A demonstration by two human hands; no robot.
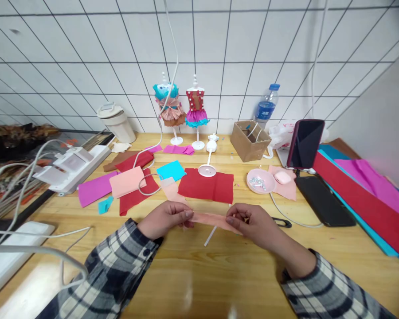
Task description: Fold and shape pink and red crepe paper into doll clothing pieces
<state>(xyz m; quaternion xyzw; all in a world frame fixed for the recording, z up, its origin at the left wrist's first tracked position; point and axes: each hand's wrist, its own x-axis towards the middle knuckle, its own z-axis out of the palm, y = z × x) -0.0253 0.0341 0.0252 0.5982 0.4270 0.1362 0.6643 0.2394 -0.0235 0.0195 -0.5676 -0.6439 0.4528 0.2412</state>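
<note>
My left hand [164, 219] and my right hand [252, 223] both pinch a narrow strip of pink paper [208, 218], stretched between them just above the wooden table [199, 274]. A thin white stick [210, 236] lies on the table under the strip. Just beyond my hands lies a red paper sheet [206, 186], and a bare white mannequin stand [209, 157] lies tipped over behind it.
Two dressed mini mannequins [182, 108] stand at the wall. Coloured paper pieces [126, 181] lie left of centre. A cardboard box [250, 141], water bottle [266, 106], pink dish of beads [261, 180], propped phone [305, 142], flat phone [324, 200] and long paper rolls [369, 199] sit right. Power strip [75, 166] and cables left.
</note>
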